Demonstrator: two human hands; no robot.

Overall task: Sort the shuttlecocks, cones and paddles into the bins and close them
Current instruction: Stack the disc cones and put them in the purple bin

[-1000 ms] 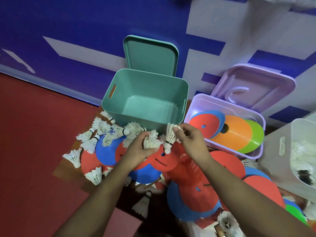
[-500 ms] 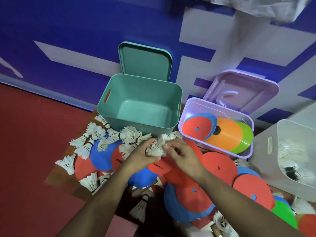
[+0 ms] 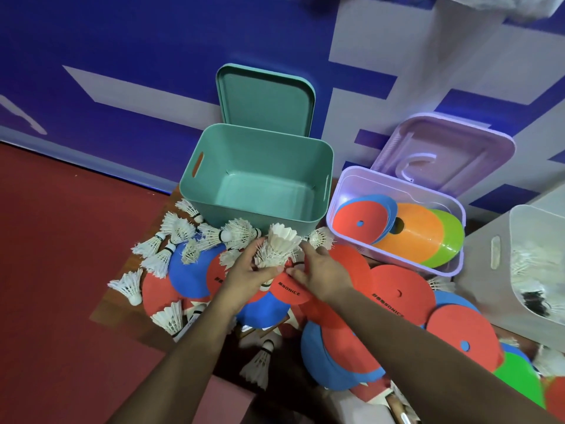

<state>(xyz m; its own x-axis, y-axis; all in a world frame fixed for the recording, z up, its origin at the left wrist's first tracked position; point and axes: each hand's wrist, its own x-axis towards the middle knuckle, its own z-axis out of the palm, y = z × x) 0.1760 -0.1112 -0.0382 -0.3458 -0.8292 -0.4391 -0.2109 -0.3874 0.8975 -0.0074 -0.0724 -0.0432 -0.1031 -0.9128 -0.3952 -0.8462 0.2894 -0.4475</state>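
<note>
Red floor; left hand and right hand together, clasped around a shuttlecock stack before teal bin.

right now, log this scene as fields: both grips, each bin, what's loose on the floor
left grip: holds shuttlecock stack
right grip: touches the stack's side, hold unclear
teal bin: open, nothing visible inside
lilac bin: open, red, blue, orange, green cones inside
white bin: shuttlecocks inside, blurred
floor: loose shuttlecocks and flat cones
</note>
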